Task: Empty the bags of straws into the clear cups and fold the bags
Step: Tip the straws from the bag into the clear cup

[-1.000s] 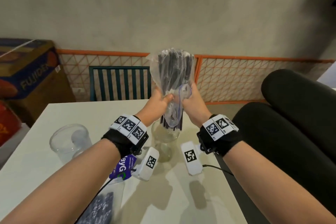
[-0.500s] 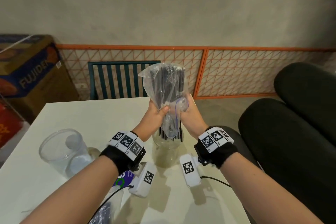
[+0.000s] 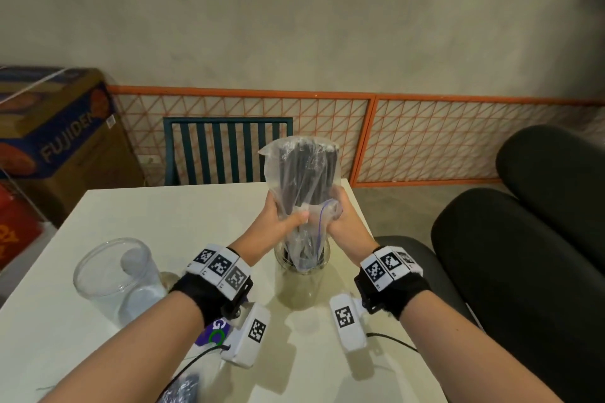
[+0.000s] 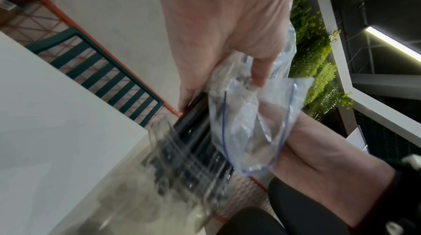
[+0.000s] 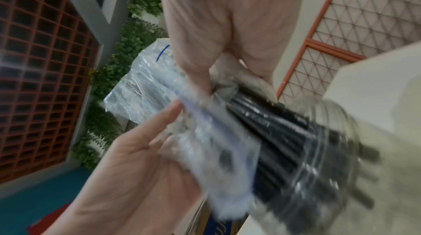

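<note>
Gripping the straw bag (image 3: 302, 173), both hands (image 3: 312, 222) curl.

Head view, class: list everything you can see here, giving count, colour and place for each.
bag of straws: one, clear with black straws, held upside down over a cup
cup under bag: one, clear, mid-table, straw ends inside
empty cup: one, clear, table's left side
table: one, white
chair: one, dark green, behind table
cardboard box: one, brown and blue, far left
black cushions: two, right side
left hand: grips bag
right hand: grips bag
</note>
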